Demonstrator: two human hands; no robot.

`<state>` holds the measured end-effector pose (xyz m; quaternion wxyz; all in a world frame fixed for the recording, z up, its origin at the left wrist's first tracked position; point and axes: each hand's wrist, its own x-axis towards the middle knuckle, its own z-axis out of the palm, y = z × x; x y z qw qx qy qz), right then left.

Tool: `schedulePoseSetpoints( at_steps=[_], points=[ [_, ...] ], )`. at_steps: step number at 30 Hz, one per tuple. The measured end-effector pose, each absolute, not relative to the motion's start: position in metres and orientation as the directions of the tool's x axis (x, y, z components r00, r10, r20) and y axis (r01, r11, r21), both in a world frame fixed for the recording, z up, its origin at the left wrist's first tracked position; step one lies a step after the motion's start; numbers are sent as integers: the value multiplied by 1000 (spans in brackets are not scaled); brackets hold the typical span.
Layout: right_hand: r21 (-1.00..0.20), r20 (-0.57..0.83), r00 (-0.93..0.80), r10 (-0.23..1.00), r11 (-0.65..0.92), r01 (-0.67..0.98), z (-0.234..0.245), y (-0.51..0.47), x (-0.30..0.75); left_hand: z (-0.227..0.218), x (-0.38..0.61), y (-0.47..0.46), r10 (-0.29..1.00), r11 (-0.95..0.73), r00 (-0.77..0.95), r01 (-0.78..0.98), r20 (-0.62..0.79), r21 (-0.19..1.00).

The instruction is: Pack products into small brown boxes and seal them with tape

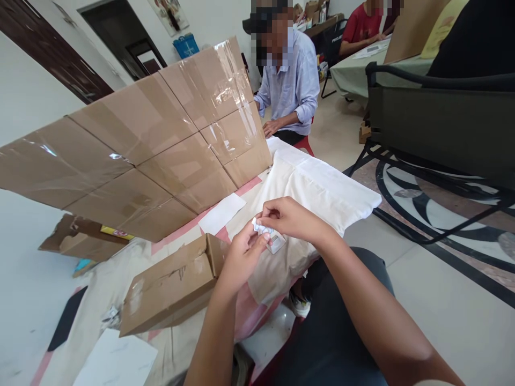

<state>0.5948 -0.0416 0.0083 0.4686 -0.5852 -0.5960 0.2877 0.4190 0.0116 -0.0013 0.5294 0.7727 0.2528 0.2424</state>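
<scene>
My left hand (241, 254) and my right hand (287, 219) meet over the cloth-covered table (322, 187). Both pinch a small white crumpled piece, paper or plastic (260, 227). Under it is a small flat clear packet (277, 242), partly hidden by my fingers; which hand holds it I cannot tell. A small cardboard box (173, 287) with an open flap lies just left of my left hand. A white paper sheet (221, 213) lies flat on the cloth behind my hands.
A tall taped cardboard screen (161, 139) stands along the table's far side. A person in a light blue shirt (292, 80) sits at the table's far end. A dark folding chair (438, 118) stands right. Another sheet (116, 362) lies near left.
</scene>
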Motion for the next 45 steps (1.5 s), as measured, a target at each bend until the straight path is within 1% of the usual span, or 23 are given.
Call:
schedulePoseSetpoints(
  at_steps=[2, 4, 5, 6, 10, 12, 14, 17, 21, 23, 26, 29, 32, 35, 38, 42, 45],
  points=[
    [-850, 177, 250, 952, 20, 527, 8, -41, 595, -3, 418, 12, 672, -277, 734, 121, 102, 953],
    [-827, 163, 333, 929, -56, 559, 7, -40, 597, -4, 416, 13, 691, -260, 715, 113, 103, 959],
    [-835, 176, 331, 927, -37, 548, 6, -40, 598, -5, 416, 13, 697, -259, 709, 110, 107, 960],
    [-851, 206, 302, 931, 19, 524, 5, -41, 600, -4, 416, 14, 702, -261, 703, 106, 114, 959],
    [-879, 384, 169, 908, 304, 367, 5, -43, 603, 1, 417, 14, 729, -262, 676, 124, 112, 957],
    [-881, 422, 135, 896, 371, 293, 7, -44, 601, 3, 416, 13, 728, -259, 679, 141, 97, 956],
    [-888, 422, 107, 900, 386, 250, 7, -43, 597, 4, 414, 11, 713, -240, 695, 123, 89, 963],
    [-921, 360, 70, 930, 342, 186, 4, -38, 590, 1, 412, 10, 702, -202, 707, 84, 84, 976],
    [-961, 275, 36, 961, 274, 14, 1, -33, 585, -3, 411, 8, 728, -201, 682, 118, 68, 972],
    [-967, 248, 29, 968, 249, -50, 2, -32, 586, -3, 411, 7, 749, -233, 658, 156, 75, 960],
    [-975, 206, 40, 978, 208, -74, 4, -34, 587, 0, 410, 6, 766, -394, 626, 276, 146, 877],
    [-982, 175, 61, 983, 179, -65, 6, -36, 588, 2, 408, 5, 749, -588, 585, 374, 309, 717],
    [-982, 167, 79, 983, 172, -71, 7, -37, 587, 1, 408, 5, 683, -721, 522, 371, 510, 586],
    [-980, 179, 88, 980, 186, -78, 6, -36, 586, -1, 410, 4, 616, -787, 462, 342, 638, 513],
    [-977, 194, 64, 979, 199, -71, 5, -35, 585, -3, 411, 3, 590, -808, 463, 328, 662, 490],
    [-972, 222, 44, 974, 224, -70, 4, -34, 585, -4, 412, 3, 623, -782, 470, 354, 625, 514],
    [-973, 221, 52, 974, 224, -52, 3, -34, 584, -4, 412, 5, 618, -786, 476, 342, 626, 515]
  ],
)
